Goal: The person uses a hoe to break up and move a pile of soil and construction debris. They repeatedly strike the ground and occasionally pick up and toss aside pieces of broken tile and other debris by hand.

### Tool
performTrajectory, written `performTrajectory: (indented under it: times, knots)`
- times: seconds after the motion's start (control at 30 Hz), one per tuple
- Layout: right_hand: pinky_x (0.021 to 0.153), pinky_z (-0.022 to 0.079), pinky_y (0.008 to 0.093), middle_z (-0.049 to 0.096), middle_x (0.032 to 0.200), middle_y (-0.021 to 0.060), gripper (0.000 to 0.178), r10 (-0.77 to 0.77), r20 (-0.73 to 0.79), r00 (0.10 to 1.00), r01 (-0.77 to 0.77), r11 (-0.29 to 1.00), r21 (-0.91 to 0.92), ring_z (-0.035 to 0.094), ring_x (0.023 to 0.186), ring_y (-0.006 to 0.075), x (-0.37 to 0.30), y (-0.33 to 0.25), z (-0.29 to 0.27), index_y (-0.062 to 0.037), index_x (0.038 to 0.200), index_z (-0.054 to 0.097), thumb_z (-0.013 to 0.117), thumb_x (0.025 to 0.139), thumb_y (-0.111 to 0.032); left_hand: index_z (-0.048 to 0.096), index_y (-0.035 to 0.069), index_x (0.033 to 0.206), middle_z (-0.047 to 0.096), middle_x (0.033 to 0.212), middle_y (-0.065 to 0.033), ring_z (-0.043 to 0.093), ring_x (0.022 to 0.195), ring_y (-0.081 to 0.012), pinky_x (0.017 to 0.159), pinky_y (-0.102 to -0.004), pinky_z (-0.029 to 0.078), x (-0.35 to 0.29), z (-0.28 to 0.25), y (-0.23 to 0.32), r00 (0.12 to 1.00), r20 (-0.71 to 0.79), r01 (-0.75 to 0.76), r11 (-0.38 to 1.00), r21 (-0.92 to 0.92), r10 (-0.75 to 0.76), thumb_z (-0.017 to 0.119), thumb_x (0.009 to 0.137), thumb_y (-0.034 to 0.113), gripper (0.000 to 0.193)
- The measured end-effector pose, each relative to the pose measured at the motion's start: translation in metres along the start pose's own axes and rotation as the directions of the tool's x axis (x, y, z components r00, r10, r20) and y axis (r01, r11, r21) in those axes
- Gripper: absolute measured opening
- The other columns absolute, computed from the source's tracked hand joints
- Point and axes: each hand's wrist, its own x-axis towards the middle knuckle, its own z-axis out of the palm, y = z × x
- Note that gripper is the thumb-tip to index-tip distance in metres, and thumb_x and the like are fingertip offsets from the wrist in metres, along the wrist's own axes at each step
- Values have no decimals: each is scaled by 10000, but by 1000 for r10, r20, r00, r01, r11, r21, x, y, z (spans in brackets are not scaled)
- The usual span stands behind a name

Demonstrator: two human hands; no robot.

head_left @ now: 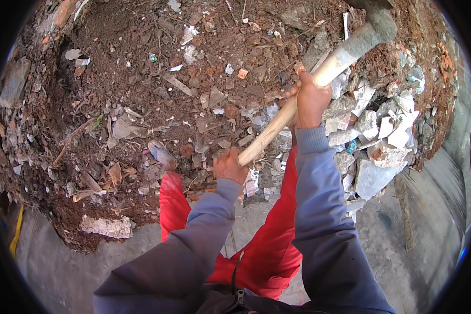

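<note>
A long-handled hoe [272,129] with a pale wooden handle slants from the middle of the head view up to the far right. Its dirt-caked metal head [380,25] is partly cut off by the top edge, so the blade's full shape is hidden. My left hand [229,166] is wrapped round the near end of the handle. Farther up, my right hand [313,99] grips the same handle below the metal head. Beneath the tool lies a heap of reddish-brown soil [141,68] mixed with rubble.
Broken concrete and white tile pieces [384,136] are piled at the right. A pale slab chunk [107,226] lies at the heap's near left edge. My shoe [162,154] stands on the debris. Grey concrete floor [387,246] borders the heap on the near side.
</note>
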Motion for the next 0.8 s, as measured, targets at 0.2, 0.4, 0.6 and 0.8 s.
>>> performTrajectory:
  times: [0.2,0.4,0.6,0.8]
  knots:
    - [851,544,428,701,836,266,496,279,-235,931,-338,415,-845,708,877,382,12,202,-45,149,939,654,705,744,-304,604,81,964,694,882,-200,671,871,-394,781,-498,513,-60,31,-15,909,284,262,948,182,-306,676,750,147,236]
    - [485,560,378,664,688,211,475,526,-169,833,-464,500,-731,679,516,268,-89,234,-87,177,988,584,705,784,-235,599,81,990,690,909,-169,674,874,-380,794,-492,522,-162,65,-75,797,423,409,900,147,-431,669,759,173,258]
    - [535,576,362,690,860,185,311,353,-137,926,-332,586,-739,708,668,257,-235,241,-121,103,1010,614,717,738,-6,638,61,918,674,833,-204,661,829,-415,731,-487,520,-280,76,-126,719,443,593,805,11,-536,604,775,95,151]
    - [419,489,309,551,585,69,155,372,163,914,-318,905,-284,564,442,178,-154,96,-52,5,812,530,685,816,9,581,120,862,629,840,-108,604,847,-345,749,-462,415,-165,83,-114,975,-47,210,971,-111,-216,703,672,58,234]
